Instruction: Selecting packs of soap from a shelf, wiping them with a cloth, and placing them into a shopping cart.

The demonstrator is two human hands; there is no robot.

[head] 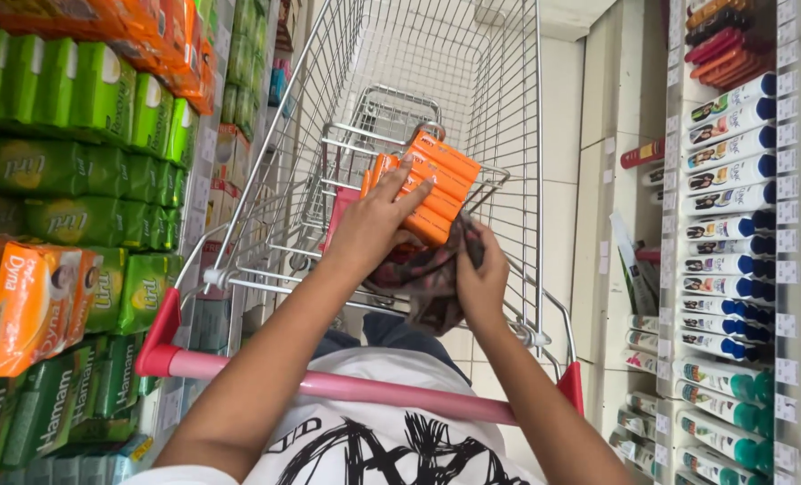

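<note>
Shelving, left side [68,180]: stacked rows of green soap packs with orange packs above and at mid-height; runs the full depth of the aisle edge

Shelving, right side [733,224]: white bottles lying on their sides, blue caps in the upper rows, green caps lower down; dark bottles at the far right edge

Shopping cart [508,108]: wire-mesh basket, seen from above, standing between the two shelf runs; pink handle bar [346,386] with red end pieces nearest the person; folding child seat of wire at the near end of the basket

Pack of orange boxes [436,184]: a multi-pack of long narrow orange cartons bundled side by side, tilted, held above the child-seat section at the near end of the cart, not resting on the basket floor

Cloth [432,269]: dark patterned fabric, bunched, hanging just under the orange pack and touching it

Left hand [378,220]: laid flat on top of the orange pack, fingers stretched out and slightly apart, tips pressing on the carton faces

Right hand [481,283]: below and beside the pack, fingers curled and closed around the bunched cloth; fingertips hidden in the fabric
</note>
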